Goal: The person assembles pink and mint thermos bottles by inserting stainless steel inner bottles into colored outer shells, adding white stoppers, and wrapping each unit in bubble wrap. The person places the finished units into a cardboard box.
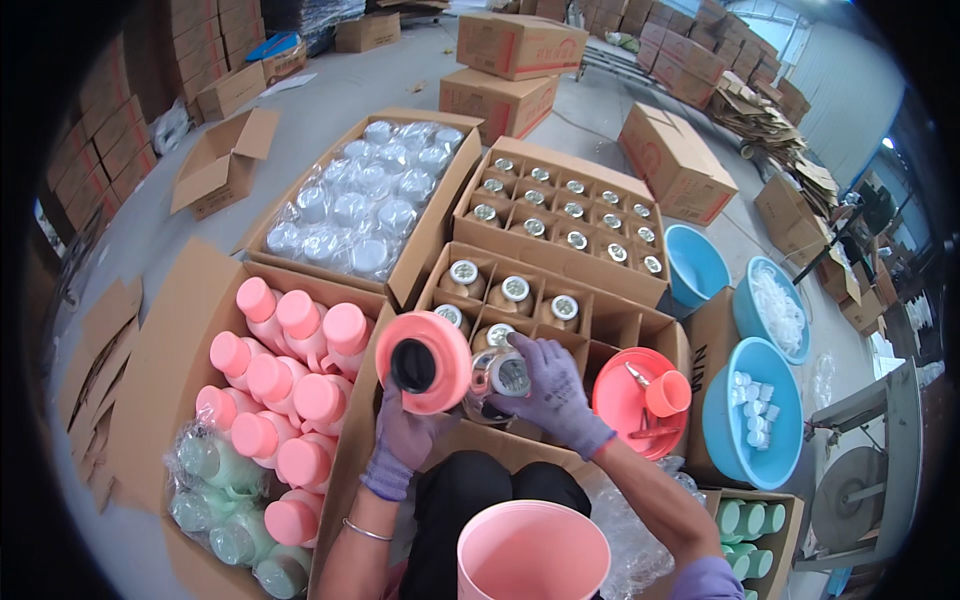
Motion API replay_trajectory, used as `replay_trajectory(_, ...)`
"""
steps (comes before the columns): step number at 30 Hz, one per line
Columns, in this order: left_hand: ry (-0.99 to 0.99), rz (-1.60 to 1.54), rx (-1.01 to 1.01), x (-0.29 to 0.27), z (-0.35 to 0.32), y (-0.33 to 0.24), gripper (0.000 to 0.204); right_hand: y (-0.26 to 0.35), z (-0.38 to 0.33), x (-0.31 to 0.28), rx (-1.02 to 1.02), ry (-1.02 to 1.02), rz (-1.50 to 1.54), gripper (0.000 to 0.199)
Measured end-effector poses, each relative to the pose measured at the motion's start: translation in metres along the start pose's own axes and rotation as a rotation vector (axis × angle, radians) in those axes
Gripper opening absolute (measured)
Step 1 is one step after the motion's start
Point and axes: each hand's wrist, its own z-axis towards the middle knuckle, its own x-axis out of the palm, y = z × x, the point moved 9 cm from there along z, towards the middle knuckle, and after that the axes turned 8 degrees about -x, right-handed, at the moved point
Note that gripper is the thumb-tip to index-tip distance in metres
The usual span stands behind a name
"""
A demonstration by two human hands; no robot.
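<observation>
My left hand (402, 440), in a grey-purple work glove, is closed around a pink thermos shell (452, 352). The shell's round opening is turned up and shows a black inside. Just right of it my right hand (555, 392), gloved alike, grips a silvery glass flask liner (480, 384) with a pale ring at its end. The liner lies tilted close to the shell; whether they touch is unclear. Both are held above a divided carton (630, 318) with several more upright silver liners (515, 291). Between my legs stands a pink tub (534, 550).
Left, a carton (170, 400) holds pink and bagged green thermoses. Ahead stand a carton of plastic-wrapped silver-lidded items (350, 205) and another divided carton of liners (560, 255). At right are a red dish (612, 400) with tools and a cup, and blue basins (715, 420), one holding white caps.
</observation>
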Motion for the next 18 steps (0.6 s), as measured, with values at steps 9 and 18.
replay_trajectory(9,0.313,-0.857,-0.222,0.101,0.020,-0.034,0.067,0.137,-0.031,-0.165,-0.367,-0.001,0.108,0.075)
replay_trajectory(18,0.399,-0.609,-0.186,0.080,-0.085,-0.050,0.041,0.062,-0.124,-0.126,0.480,-0.150,1.292,0.091)
